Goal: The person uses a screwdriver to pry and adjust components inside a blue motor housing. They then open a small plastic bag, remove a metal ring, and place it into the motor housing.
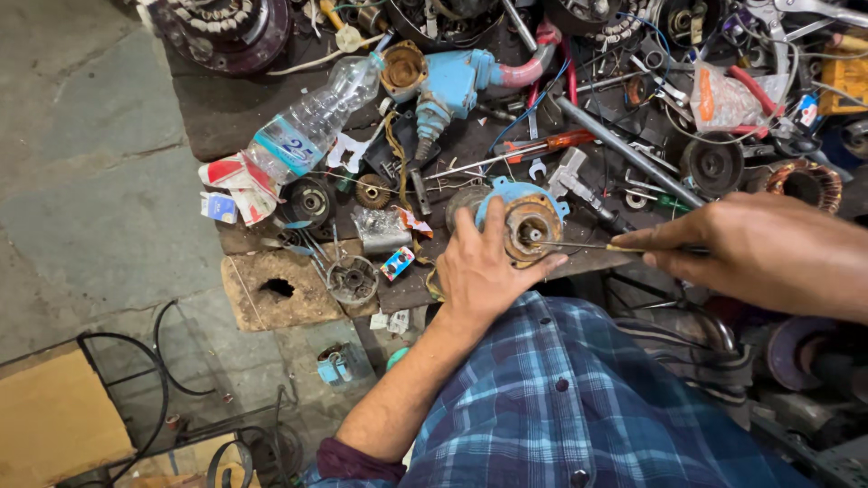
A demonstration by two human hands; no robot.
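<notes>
My left hand (pixel 488 271) grips a round blue motor housing (pixel 523 215) with a rusty centre, holding it against the edge of the dark workbench (pixel 226 108). My right hand (pixel 759 248) is shut on a thin screwdriver (pixel 588 246) with a yellowish handle. Its metal tip points left into the rusty centre of the housing. A blue checked shirt fills the bottom of the view.
A clear plastic bottle (pixel 312 117) lies on the bench beside a blue power tool (pixel 452 86). An orange-handled screwdriver (pixel 542 145), a grey metal rod (pixel 624 149), bearings, copper windings (pixel 805 185) and wires crowd the bench. A wooden block with a hole (pixel 280 289) sits at the front left.
</notes>
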